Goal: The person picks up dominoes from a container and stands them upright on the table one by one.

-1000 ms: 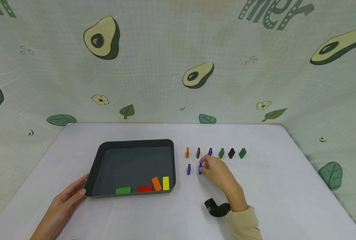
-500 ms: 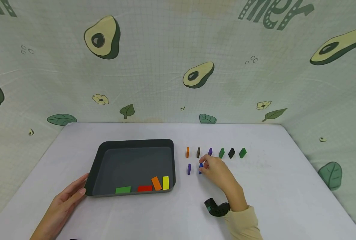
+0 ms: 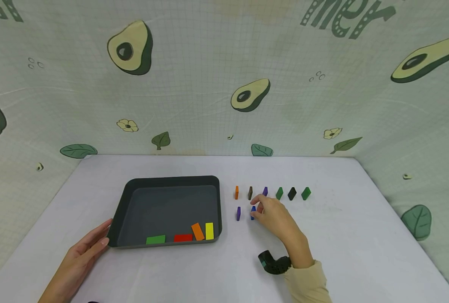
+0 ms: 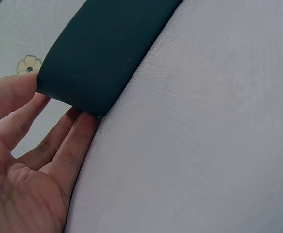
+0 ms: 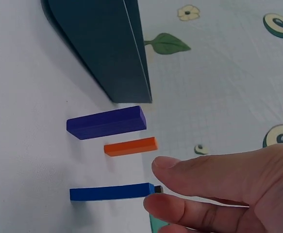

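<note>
A dark grey tray point(image 3: 175, 206) holds a green block point(image 3: 155, 239), a red block point(image 3: 183, 238), an orange block point(image 3: 197, 231) and a yellow block point(image 3: 209, 231) along its near side. My left hand point(image 3: 82, 256) grips the tray's near-left corner, thumb and fingers set apart on it; in the left wrist view the tray wall point(image 4: 97, 53) sits between them. My right hand point(image 3: 275, 216) is beside the upright blue block point(image 5: 109, 192), thumb and forefinger loosely around its top. The thumb point(image 5: 173, 170) shows a small gap from it; whether the forefinger touches is unclear.
Upright purple block point(image 3: 238, 213) stands left of the blue one. Behind is a row: orange point(image 3: 237, 192), brown point(image 3: 250, 193), purple point(image 3: 265, 191), green point(image 3: 279, 193), black point(image 3: 292, 193) and green point(image 3: 306, 193) blocks. A patterned cloth point(image 3: 194, 84) rises behind the white table point(image 3: 171, 273).
</note>
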Tool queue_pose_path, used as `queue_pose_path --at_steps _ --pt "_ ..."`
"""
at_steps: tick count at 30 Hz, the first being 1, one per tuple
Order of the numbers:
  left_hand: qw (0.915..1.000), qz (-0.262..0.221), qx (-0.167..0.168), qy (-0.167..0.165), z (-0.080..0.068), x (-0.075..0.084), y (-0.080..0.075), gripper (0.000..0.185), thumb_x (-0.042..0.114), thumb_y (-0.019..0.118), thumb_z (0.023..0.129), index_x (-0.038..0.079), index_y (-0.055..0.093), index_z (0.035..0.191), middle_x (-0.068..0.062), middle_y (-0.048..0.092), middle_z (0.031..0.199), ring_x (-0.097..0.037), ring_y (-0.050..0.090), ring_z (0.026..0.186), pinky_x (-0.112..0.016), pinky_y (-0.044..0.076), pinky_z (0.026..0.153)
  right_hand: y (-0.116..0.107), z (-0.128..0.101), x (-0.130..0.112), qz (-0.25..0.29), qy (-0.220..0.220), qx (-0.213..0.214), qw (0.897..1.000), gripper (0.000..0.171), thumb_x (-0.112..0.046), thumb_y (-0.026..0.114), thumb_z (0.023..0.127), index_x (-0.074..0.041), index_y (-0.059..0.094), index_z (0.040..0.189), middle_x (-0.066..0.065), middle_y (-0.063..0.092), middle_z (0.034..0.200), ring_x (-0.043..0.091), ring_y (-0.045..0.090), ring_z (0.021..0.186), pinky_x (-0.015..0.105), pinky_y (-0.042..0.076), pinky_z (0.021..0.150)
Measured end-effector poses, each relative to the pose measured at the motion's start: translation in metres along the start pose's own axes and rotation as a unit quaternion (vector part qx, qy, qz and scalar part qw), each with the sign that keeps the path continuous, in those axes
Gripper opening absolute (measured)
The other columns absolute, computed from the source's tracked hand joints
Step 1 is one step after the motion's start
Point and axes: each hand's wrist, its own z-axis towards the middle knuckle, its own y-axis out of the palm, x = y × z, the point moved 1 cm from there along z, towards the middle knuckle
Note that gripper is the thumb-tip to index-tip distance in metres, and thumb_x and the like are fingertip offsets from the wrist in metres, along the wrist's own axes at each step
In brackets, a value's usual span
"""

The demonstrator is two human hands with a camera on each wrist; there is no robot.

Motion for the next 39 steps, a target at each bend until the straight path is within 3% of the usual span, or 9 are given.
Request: queue_pose_path --at_steps 11,14,19,22,28,39 --pt "0.9999 -0.007 -0.005 0.009 0.0 0.001 0.001 0.052 0.01 0.044 0.099 0.01 0.025 0.148 0.025 0.044 0.129 0.019 0.042 0.114 -0.003 0.041 0.086 0.004 -0.006 -0.027 0.067 -0.062 -0.006 0.996 0.014 -0.007 0.068 0.083 -0.007 0.064 0.096 -0.003 0.048 0.068 0.011 0.044 0.063 0.02 0.039 0.053" --pt "0.9999 -0.005 -0.009 0.013 -0.001 0.001 0.001 0.052 0.01 0.043 0.099 0.009 0.025 0.148 0.025 0.044 0.129 0.018 0.042 0.115 -0.003 0.041 0.087 0.014 -0.009 -0.038 0.084 -0.108 -0.013 0.99 0.012 -0.006 0.067 0.084 -0.007 0.063 0.096 -0.004 0.051 0.074 0.01 0.046 0.069 0.018 0.043 0.057" --pt "0.9998 -0.003 -0.013 0.018 0.0 0.001 0.001 0.051 0.008 0.043 0.099 0.009 0.025 0.147 0.024 0.044 0.129 0.018 0.041 0.115 -0.003 0.041 0.087 0.037 -0.014 -0.056 0.096 -0.208 -0.029 0.973 0.01 -0.003 0.062 0.087 -0.004 0.063 0.098 0.001 0.058 0.088 0.011 0.051 0.078 0.017 0.049 0.068" --pt "0.9998 -0.001 -0.011 0.017 0.0 0.001 0.001 0.052 0.009 0.044 0.099 0.009 0.026 0.147 0.024 0.044 0.129 0.018 0.041 0.115 -0.003 0.041 0.087 0.052 -0.016 -0.065 0.089 -0.236 -0.043 0.967 0.01 -0.004 0.06 0.089 -0.004 0.063 0.098 0.002 0.059 0.095 0.011 0.053 0.082 0.016 0.049 0.073" --pt "0.9998 0.006 -0.011 0.015 0.0 0.001 0.002 0.052 0.009 0.044 0.099 0.009 0.025 0.148 0.025 0.043 0.13 0.019 0.041 0.115 -0.003 0.041 0.086 0.07 -0.017 -0.069 0.076 -0.24 -0.048 0.967 0.013 -0.001 0.058 0.089 -0.006 0.064 0.099 0.0 0.058 0.099 0.011 0.054 0.089 0.014 0.049 0.077" --pt "0.9998 -0.004 -0.012 0.015 -0.001 0.001 0.001 0.052 0.01 0.043 0.099 0.011 0.025 0.148 0.025 0.044 0.13 0.018 0.041 0.116 -0.003 0.04 0.087 0.081 -0.013 -0.065 0.089 -0.229 -0.056 0.968 0.016 0.0 0.056 0.09 -0.009 0.064 0.101 -0.002 0.059 0.101 0.008 0.053 0.093 0.015 0.048 0.08"
